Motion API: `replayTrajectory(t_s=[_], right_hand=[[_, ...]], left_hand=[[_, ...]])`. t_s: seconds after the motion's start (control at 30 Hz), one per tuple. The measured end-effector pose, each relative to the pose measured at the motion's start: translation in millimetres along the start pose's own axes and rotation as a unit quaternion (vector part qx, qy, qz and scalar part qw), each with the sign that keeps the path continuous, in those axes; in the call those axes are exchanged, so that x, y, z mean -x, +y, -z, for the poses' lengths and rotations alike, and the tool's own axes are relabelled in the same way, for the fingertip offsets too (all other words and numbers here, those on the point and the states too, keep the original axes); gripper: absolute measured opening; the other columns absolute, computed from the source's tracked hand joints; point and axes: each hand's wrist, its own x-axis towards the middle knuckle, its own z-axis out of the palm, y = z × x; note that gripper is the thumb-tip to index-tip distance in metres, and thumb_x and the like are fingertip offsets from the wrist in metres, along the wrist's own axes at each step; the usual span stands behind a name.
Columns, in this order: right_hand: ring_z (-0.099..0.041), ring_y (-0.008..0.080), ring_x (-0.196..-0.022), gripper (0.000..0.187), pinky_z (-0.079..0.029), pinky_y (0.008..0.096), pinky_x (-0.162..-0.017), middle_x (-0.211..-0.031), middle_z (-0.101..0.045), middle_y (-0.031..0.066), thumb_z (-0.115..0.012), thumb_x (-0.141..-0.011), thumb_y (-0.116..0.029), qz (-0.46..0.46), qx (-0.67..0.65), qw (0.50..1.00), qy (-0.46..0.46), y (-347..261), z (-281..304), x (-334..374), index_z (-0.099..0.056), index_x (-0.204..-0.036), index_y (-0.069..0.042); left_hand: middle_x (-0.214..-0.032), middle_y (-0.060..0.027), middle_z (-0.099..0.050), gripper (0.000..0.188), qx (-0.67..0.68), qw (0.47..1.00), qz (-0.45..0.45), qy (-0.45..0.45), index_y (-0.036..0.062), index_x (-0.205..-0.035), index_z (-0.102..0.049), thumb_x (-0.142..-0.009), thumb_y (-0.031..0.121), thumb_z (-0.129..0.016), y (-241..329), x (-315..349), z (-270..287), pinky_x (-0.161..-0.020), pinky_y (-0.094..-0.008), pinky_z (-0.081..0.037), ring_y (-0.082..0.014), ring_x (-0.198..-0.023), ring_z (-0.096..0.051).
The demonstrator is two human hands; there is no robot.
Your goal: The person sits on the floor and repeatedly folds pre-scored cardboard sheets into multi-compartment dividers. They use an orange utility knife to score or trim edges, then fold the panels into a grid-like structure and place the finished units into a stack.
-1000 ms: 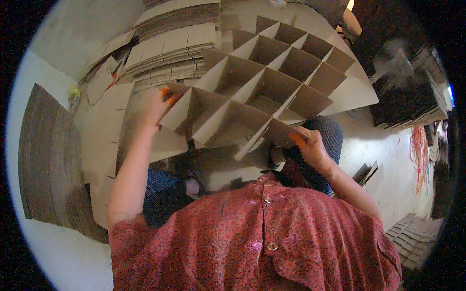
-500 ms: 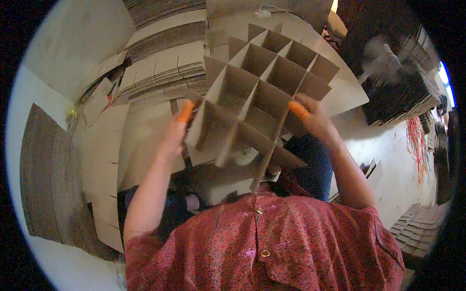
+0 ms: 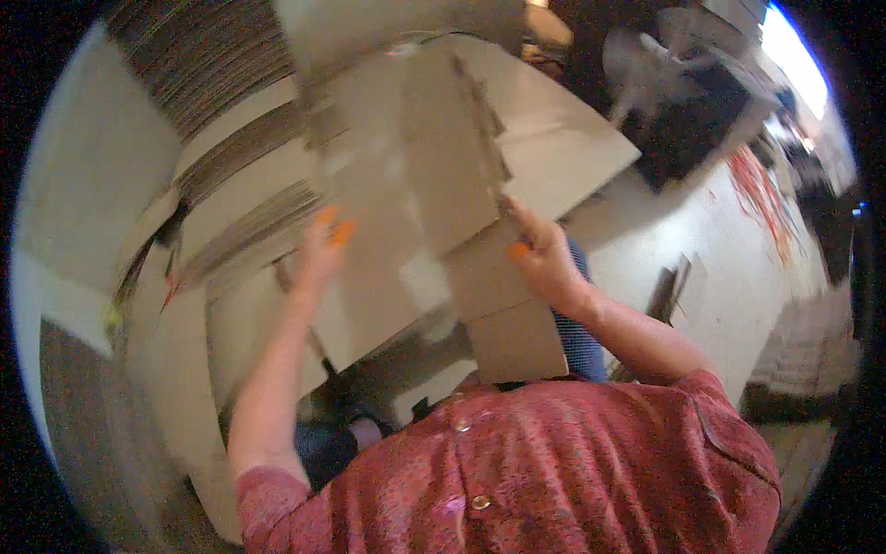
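Observation:
A brown cardboard divider [image 3: 452, 157] is folded nearly flat into a long panel, its notched edge on the right side. My right hand [image 3: 544, 263] is closed on that right edge, thumb toward me. An orange cover shows on one of its digits. To the left, my left hand [image 3: 320, 254] is apart from the divider, its orange-covered fingertips spread and somewhat blurred. Nothing shows between them. Below my right hand, a lower cardboard panel [image 3: 517, 342] reaches down to my shirt; whether it belongs to the divider I cannot tell.
A pale work table [image 3: 544, 138] extends beneath the divider. Stacked cardboard sheets [image 3: 249, 148] stand on the left, with a tall pile [image 3: 203, 55] at the far left. Red strapping strands [image 3: 761, 198] hang at the right. A blurred fan [image 3: 637, 69] stands at the far right.
The divider, an opened grid of cells between both hands before, has collapsed flat. My left hand has let go of it; my right hand still grips it. The view has shifted.

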Motion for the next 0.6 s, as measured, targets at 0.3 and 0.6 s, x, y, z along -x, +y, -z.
replayTrajectory(t_s=[0.3,0.6], right_hand=[[-0.039,0.0209,-0.127,0.063,-0.027,0.0294,-0.106,-0.137,-0.043,0.0148,-0.043,-0.073,0.012,0.065,0.111,0.931,0.342,-17.8,134.6,100.4,-0.038,-0.135,0.003],[-0.049,0.0404,-0.115,0.056,-0.040,0.0410,-0.097,-0.130,-0.042,0.0315,-0.036,-0.076,0.012,-0.056,0.510,0.761,0.397,157.0,261.9,247.2,-0.033,-0.131,0.013]], left_hand=[[-0.142,-0.0151,-0.035,0.066,-0.375,0.917,-0.138,-0.002,0.0068,-0.141,-0.027,-0.087,0.018,-0.061,-100.1,-45.7,73.1,-0.105,-0.0390,-0.030,-0.0311,-0.127,-0.036],[-0.119,-0.0175,-0.058,0.036,-0.119,0.992,0.043,0.021,-0.0020,-0.119,-0.055,-0.086,0.012,-0.060,-137.0,-34.9,88.7,-0.093,-0.0371,-0.042,-0.0311,-0.110,-0.055]])
